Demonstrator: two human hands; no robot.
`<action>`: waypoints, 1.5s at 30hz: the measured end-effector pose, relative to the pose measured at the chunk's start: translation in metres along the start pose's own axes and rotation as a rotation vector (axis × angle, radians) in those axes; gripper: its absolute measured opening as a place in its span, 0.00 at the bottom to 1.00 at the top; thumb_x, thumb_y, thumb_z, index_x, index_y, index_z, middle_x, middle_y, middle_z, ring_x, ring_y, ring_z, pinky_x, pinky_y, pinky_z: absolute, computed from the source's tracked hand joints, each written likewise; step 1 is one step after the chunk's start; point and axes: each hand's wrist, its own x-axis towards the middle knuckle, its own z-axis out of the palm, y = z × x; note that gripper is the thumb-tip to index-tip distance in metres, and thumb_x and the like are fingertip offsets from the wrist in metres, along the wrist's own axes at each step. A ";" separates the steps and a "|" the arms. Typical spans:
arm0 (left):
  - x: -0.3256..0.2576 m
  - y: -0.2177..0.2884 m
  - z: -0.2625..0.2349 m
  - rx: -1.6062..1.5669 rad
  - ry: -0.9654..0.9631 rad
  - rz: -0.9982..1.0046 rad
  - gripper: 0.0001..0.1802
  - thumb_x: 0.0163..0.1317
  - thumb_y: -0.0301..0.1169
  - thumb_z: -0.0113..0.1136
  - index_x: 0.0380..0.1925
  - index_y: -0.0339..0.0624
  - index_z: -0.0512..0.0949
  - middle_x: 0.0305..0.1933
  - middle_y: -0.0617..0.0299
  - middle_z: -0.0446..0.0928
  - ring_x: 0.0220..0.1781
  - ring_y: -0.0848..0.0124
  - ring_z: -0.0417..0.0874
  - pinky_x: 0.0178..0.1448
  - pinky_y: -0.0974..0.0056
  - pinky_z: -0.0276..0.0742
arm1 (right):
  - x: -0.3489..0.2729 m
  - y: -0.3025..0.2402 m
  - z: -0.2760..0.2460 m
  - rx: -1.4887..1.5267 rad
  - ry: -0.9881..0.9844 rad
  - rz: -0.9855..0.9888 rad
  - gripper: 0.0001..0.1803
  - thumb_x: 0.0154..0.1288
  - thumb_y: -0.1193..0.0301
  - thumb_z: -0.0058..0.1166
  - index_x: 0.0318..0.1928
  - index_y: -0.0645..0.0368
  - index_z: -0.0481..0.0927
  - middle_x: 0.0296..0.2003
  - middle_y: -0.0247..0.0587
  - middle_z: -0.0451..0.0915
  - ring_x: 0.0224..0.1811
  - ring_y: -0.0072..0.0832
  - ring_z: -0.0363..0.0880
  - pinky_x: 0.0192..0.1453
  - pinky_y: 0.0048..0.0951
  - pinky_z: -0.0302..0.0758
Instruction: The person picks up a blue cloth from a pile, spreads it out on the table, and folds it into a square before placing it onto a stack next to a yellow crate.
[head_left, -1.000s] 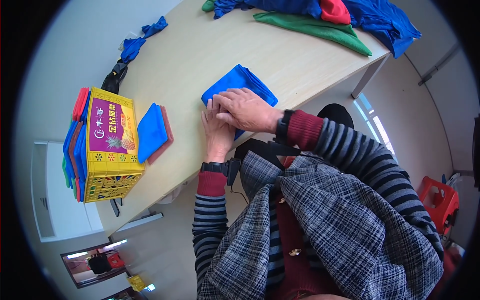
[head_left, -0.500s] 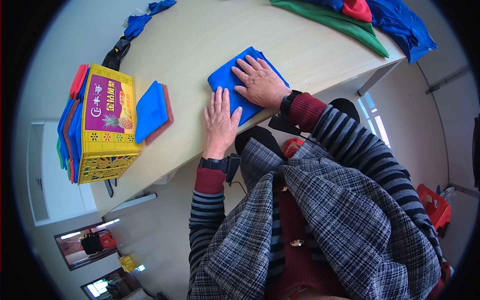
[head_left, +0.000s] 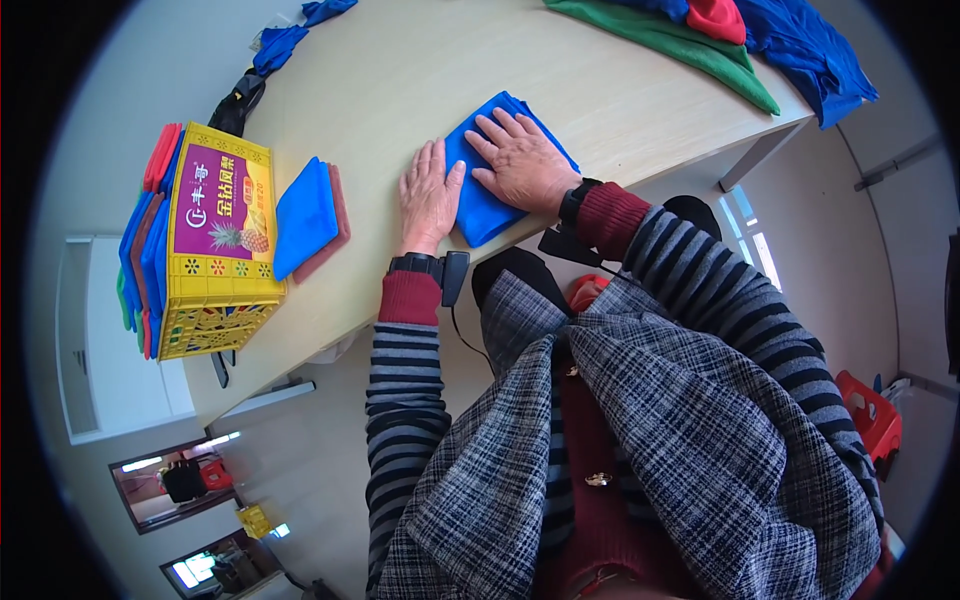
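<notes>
A blue cloth (head_left: 487,214), folded into a flat rectangle, lies on the pale wooden table (head_left: 400,75) close to its front edge. My right hand (head_left: 525,165) rests flat on top of the cloth with its fingers stretched out. At the cloth's left side is my left hand (head_left: 428,200), open and palm down. Its thumb lies at the cloth's left edge and its fingers cover the table beside it. Further left, a folded blue cloth (head_left: 306,220) lies over a folded brownish-red cloth (head_left: 340,226).
A yellow plastic crate (head_left: 222,310) with a purple label stands at the left, with several folded cloths (head_left: 148,250) along its far side. Loose green (head_left: 690,55), red and blue cloths (head_left: 800,50) lie at the far right corner. Small dark blue items (head_left: 278,50) lie at the far left edge.
My left hand has moved left and slightly away from me, from the folded cloth's left part to beside its edge. My right hand stays flat on the cloth.
</notes>
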 end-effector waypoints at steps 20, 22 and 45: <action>-0.083 0.060 -0.006 0.312 0.241 0.273 0.28 0.65 0.31 0.60 0.64 0.33 0.70 0.67 0.41 0.71 0.68 0.50 0.75 0.67 0.57 0.77 | 0.003 -0.001 0.005 -0.062 0.003 -0.005 0.34 0.78 0.46 0.36 0.75 0.51 0.64 0.76 0.43 0.60 0.80 0.44 0.52 0.82 0.46 0.45; -0.079 0.072 -0.009 0.427 0.213 0.231 0.26 0.66 0.29 0.57 0.63 0.32 0.71 0.64 0.40 0.73 0.66 0.51 0.77 0.63 0.60 0.80 | 0.001 0.000 0.005 -0.062 -0.001 0.005 0.34 0.78 0.47 0.36 0.75 0.52 0.64 0.76 0.44 0.60 0.80 0.45 0.52 0.82 0.46 0.46; -0.084 0.090 -0.019 0.793 0.076 0.248 0.27 0.67 0.28 0.55 0.64 0.27 0.69 0.64 0.38 0.73 0.65 0.51 0.78 0.58 0.67 0.82 | 0.003 0.000 0.003 -0.063 -0.024 0.005 0.36 0.77 0.44 0.35 0.75 0.51 0.63 0.77 0.43 0.59 0.81 0.43 0.50 0.83 0.45 0.43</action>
